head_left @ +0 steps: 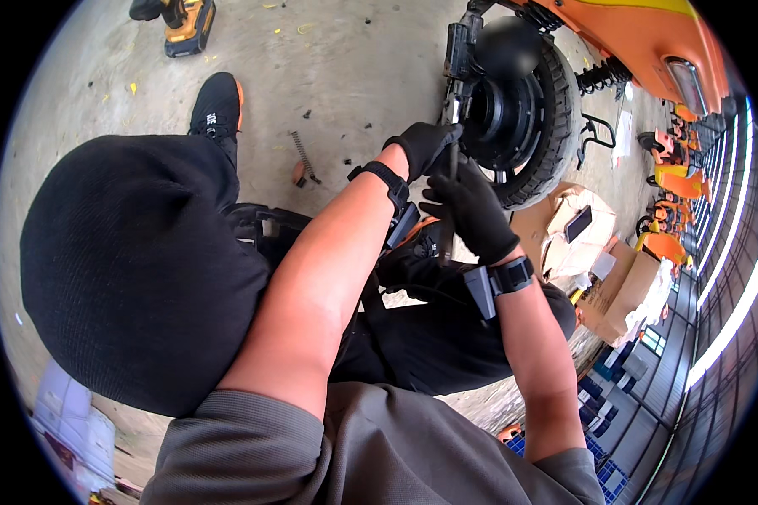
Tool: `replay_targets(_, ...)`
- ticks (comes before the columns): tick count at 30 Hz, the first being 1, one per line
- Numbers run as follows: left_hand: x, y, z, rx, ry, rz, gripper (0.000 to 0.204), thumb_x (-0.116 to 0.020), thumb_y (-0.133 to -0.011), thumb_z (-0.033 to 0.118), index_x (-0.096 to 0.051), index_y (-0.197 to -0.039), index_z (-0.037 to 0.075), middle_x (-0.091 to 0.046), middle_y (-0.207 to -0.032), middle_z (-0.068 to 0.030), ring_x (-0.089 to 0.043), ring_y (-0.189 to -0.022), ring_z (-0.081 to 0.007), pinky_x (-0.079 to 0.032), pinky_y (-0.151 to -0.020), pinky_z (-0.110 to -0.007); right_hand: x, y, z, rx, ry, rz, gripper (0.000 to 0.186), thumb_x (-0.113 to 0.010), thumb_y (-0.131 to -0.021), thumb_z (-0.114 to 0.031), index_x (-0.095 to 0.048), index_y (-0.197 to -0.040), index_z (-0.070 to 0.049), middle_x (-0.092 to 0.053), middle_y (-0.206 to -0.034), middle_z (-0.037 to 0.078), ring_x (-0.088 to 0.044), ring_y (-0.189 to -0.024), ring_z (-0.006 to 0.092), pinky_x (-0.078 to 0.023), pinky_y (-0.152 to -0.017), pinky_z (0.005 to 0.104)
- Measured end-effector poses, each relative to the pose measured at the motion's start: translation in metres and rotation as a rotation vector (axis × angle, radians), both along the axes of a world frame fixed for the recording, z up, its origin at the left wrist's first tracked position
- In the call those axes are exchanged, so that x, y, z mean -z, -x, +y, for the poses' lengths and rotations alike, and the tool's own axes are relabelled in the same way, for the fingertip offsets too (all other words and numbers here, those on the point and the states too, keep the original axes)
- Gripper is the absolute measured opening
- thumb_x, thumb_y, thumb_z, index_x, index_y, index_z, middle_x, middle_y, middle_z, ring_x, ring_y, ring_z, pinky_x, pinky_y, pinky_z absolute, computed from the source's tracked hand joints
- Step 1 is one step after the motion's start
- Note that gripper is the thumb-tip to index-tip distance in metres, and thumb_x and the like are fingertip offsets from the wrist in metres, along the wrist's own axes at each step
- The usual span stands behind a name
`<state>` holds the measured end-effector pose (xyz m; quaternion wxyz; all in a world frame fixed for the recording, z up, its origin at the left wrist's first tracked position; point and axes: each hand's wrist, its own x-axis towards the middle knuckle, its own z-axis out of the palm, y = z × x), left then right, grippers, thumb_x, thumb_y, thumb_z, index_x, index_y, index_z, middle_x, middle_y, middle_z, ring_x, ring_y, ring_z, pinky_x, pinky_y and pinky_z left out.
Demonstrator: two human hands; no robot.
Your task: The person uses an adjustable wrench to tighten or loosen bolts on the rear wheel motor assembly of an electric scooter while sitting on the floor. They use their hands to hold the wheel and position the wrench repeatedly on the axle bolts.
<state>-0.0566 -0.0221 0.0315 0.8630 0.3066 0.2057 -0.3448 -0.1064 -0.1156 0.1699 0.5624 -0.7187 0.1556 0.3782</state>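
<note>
My left hand (428,149), in a black glove, is closed beside the axle side of a scooter wheel (556,126). Its fingertips curl over the upper part of a long grey metal tool (448,244). Just below and to the right, my right hand (473,209), also black-gloved, is closed around the same tool, whose lower end sticks out under the palm. The tool's far end is hidden by my fingers, so its exact kind does not show. The wheel has a knobby black tyre and a dark hub, next to a swingarm (458,50).
An orange scooter body (640,34) with a spring shock absorber (602,77) overhangs the wheel. A coil spring (303,156) and small bolts lie on the concrete. A yellow-black power tool (189,29) stands at the far left. Opened cardboard (619,290) and a phone (579,222) lie right.
</note>
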Motion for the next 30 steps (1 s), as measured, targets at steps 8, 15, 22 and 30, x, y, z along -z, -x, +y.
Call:
replay_targets(8, -0.010, -0.005, -0.004, -0.012, -0.069, 0.024, 0.040, -0.056, -0.092, 0.039, -0.064, -0.085, 0.001, -0.069, -0.078, -0.0120, -0.065, -0.063, -0.0200, -0.053, -0.059, -0.028, 0.004, 0.008, -0.005, 0.005, 0.069, -0.163, 0.034, -0.051, -0.094, -0.012, -0.047, -0.124, 0.002, -0.057, -0.100, 0.009, -0.059, -0.082, 0.0153, -0.055, -0.074, 0.0310)
replay_targets(15, 0.000, -0.009, -0.010, 0.016, -0.199, -0.015, 0.037, -0.057, -0.092, 0.037, -0.064, -0.080, 0.002, -0.067, -0.074, -0.0110, -0.064, -0.060, -0.0189, -0.053, -0.057, -0.027, 0.008, 0.012, -0.004, 0.067, 0.130, -0.201, 0.034, -0.050, -0.093, -0.011, -0.046, -0.124, 0.002, -0.057, -0.097, 0.009, -0.059, -0.079, 0.0147, -0.054, -0.070, 0.0301)
replay_targets(22, 0.000, -0.006, -0.013, -0.012, -0.125, 0.023, 0.034, -0.056, -0.093, 0.034, -0.062, -0.084, 0.001, -0.068, -0.077, -0.0130, -0.066, -0.063, -0.0206, -0.055, -0.059, -0.028, 0.036, 0.024, -0.013, -0.056, 0.289, -0.294, 0.029, -0.050, -0.094, -0.015, -0.043, -0.118, -0.003, -0.057, -0.089, 0.011, -0.063, -0.073, 0.0194, -0.056, -0.055, 0.0336)
replay_targets(30, 0.002, -0.009, -0.016, 0.040, -0.117, 0.011, 0.035, -0.055, -0.094, 0.034, -0.062, -0.093, -0.001, -0.068, -0.081, -0.0135, -0.066, -0.068, -0.0220, -0.055, -0.063, -0.031, 0.069, 0.024, -0.040, -0.455, 0.633, -0.445, 0.028, -0.055, -0.090, -0.020, -0.042, -0.106, 0.001, -0.062, -0.071, 0.021, -0.065, -0.065, 0.0328, -0.051, -0.054, 0.0438)
